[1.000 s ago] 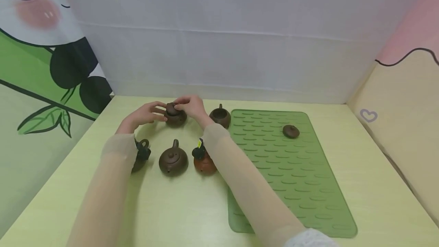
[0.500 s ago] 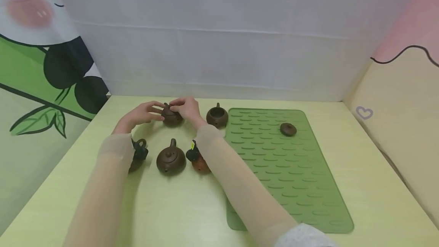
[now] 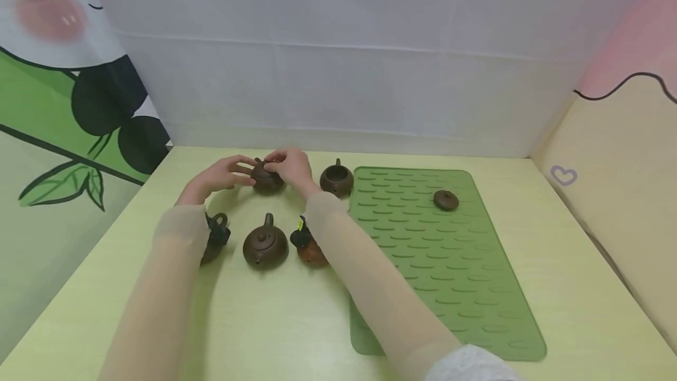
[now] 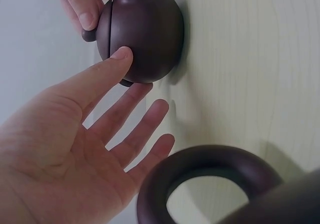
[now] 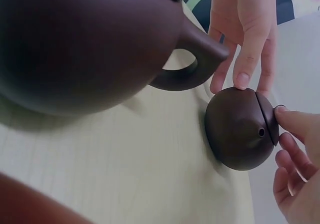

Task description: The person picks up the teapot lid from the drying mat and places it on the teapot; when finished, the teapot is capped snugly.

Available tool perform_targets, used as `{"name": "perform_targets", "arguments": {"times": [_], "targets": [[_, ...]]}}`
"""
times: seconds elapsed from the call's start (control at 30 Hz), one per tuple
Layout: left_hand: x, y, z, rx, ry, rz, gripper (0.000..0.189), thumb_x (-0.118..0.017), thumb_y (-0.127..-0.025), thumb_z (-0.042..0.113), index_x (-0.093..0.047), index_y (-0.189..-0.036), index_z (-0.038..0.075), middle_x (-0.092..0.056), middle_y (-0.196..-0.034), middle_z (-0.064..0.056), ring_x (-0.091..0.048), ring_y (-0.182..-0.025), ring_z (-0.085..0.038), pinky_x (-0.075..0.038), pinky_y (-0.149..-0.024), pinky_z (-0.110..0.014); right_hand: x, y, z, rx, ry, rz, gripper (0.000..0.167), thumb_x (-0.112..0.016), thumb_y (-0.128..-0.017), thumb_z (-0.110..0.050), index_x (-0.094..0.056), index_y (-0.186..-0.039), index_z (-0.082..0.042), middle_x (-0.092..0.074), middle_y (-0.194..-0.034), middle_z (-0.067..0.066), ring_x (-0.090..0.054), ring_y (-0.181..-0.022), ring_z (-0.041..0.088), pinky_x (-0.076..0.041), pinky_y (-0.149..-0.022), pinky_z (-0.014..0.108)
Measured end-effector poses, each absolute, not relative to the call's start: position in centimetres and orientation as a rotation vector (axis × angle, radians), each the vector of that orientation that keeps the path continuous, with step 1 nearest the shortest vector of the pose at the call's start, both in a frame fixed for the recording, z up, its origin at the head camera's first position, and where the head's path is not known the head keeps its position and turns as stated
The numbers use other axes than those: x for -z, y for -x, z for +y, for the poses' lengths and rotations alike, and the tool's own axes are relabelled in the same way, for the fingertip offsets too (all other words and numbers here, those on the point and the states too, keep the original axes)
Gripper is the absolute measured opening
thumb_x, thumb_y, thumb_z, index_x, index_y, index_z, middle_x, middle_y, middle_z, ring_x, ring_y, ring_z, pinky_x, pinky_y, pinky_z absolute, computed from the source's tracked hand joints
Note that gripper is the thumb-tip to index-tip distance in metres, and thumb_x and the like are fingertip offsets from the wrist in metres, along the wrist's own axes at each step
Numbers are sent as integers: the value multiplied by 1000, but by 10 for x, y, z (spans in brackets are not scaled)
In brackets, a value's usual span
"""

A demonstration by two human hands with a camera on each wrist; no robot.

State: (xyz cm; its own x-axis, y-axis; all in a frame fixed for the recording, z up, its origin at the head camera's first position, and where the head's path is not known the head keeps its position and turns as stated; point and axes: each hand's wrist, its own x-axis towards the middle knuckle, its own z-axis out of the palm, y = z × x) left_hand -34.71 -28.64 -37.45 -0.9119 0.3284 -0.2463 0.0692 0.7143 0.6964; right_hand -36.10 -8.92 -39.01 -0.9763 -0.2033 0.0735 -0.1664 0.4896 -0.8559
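A small dark-brown teapot [image 3: 267,184] stands at the back of the table, its spout turned toward the right wrist view. On its opening sits a domed lid [image 5: 269,118], with a thin seam between lid and body. My right hand [image 3: 292,167] pinches the lid's knob between thumb and fingers. From the other side, my left hand [image 3: 219,175] touches the pot: the thumb presses the body and the remaining fingers stretch out nearly straight behind it. A lidless brown teapot [image 3: 336,181] stands right of the right hand.
A green ridged mat [image 3: 465,275] covers the table's right part, with a loose brown lid [image 3: 446,200] on it. A brown lidded teapot [image 3: 266,247] and a reddish teapot [image 3: 311,254] stand in front, the latter partly behind the right forearm. Another dark teapot [image 3: 210,254] is half hidden by the left sleeve.
The right hand has lowered the lid from raised above the pot down onto its opening. The left hand has stayed at the pot's side; the head view has shifted slightly.
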Motion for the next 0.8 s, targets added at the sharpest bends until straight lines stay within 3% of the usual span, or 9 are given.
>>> {"name": "perform_targets", "arguments": {"times": [0.43,0.8], "targets": [[377,350,-288,-1031,-309,2561,59,-62,-97,21,-36,-148,5,-41,-150,-30,-41,-138,-47,-40,-104,-67,390,361,-88,1537,369,2664,20,-73,-91,-24,-75,-110,-17,-72,-103,2,-65,-95,16,-52,-74,25],[378,354,-292,-995,-367,2589,59,-64,-96,23,-39,-146,5,-43,-149,-30,-42,-138,-47,-43,-101,-66,337,366,-58,1623,405,2598,31,-66,-96,-26,-68,-122,-10,-70,-118,7,-64,-110,23,-53,-91,35]]}}
